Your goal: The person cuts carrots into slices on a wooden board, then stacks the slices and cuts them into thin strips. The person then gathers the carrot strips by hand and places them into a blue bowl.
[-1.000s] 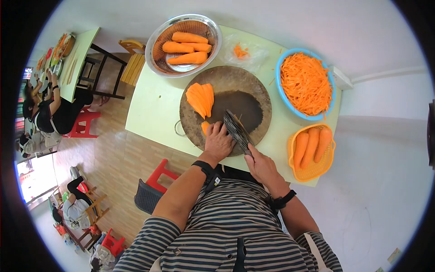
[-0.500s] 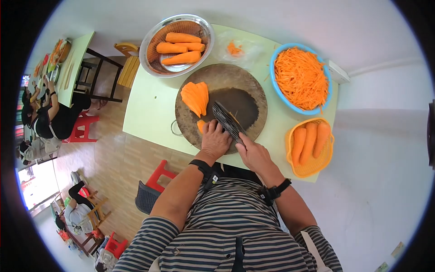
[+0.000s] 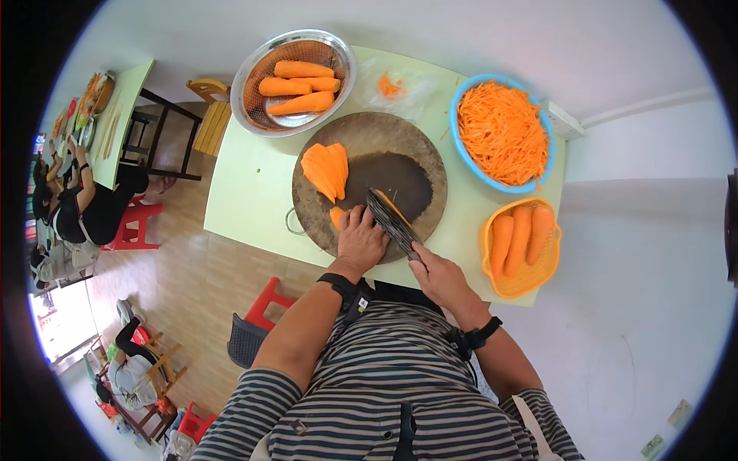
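On the round wooden chopping board (image 3: 373,131), my left hand (image 3: 361,237) presses down with curled fingers on a carrot (image 3: 336,217). Only the carrot's orange end shows past the fingers; the rest is hidden. My right hand (image 3: 442,278) grips the handle of a dark-bladed kitchen knife (image 3: 393,227), its blade close beside the left fingertips. A thin strip of orange carrot (image 3: 390,203) shows along the blade's far side. Fanned carrot slices (image 3: 326,170) lie on the board's left part, beyond my left hand.
A metal bowl (image 3: 350,77) with several peeled carrots stands at the back left, near a plastic bag (image 3: 411,92) with carrot bits. At right are a blue basin (image 3: 455,142) of shredded carrot and a yellow basket (image 3: 513,292) with three carrots. Other people sit at left.
The knife has shifted slightly nearer to me and right with my right hand, and a carrot strip now shows along its blade. The view has moved a little; my left hand stays on the carrot.
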The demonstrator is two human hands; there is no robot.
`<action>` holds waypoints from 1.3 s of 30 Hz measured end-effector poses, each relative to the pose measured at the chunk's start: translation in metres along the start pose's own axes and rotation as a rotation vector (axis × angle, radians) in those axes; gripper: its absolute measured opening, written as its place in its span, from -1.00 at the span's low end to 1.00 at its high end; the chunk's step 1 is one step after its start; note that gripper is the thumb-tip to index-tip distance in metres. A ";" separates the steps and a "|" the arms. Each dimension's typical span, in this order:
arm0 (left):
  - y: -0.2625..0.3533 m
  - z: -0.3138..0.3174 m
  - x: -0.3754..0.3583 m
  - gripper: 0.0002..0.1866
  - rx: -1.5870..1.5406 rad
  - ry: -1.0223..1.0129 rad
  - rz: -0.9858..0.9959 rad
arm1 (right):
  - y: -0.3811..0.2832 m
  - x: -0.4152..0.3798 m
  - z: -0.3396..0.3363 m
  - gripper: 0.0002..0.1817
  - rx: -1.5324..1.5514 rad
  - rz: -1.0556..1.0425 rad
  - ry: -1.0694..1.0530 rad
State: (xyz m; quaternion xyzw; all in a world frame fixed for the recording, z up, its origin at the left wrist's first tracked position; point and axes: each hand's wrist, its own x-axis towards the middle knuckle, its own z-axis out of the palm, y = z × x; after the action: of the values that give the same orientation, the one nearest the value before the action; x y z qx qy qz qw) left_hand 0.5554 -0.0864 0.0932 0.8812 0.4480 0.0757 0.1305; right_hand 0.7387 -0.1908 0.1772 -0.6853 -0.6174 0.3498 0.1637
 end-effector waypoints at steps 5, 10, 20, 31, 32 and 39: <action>0.000 -0.004 0.002 -0.63 -0.003 -0.077 -0.022 | -0.003 -0.005 -0.003 -0.53 -0.015 0.031 -0.013; -0.002 0.003 0.001 -0.63 -0.042 -0.010 -0.004 | -0.003 0.006 -0.003 -0.52 -0.037 0.068 -0.043; 0.001 0.005 0.003 -0.63 -0.043 0.124 0.005 | -0.008 0.038 -0.008 -0.55 0.173 0.054 0.023; 0.001 0.000 0.002 -0.62 -0.023 -0.016 -0.020 | -0.001 -0.003 -0.007 -0.54 0.016 0.071 -0.046; 0.001 0.000 0.002 -0.63 -0.018 -0.021 -0.020 | -0.001 -0.003 -0.008 -0.54 0.013 0.060 -0.045; 0.001 -0.004 0.003 -0.61 0.027 -0.112 -0.041 | -0.011 0.024 -0.006 -0.55 -0.056 0.061 -0.034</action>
State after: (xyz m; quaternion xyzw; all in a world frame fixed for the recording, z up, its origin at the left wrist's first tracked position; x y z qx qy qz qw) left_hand 0.5573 -0.0842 0.0974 0.8763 0.4590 0.0175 0.1452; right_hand 0.7349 -0.1646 0.1823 -0.7022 -0.6084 0.3489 0.1231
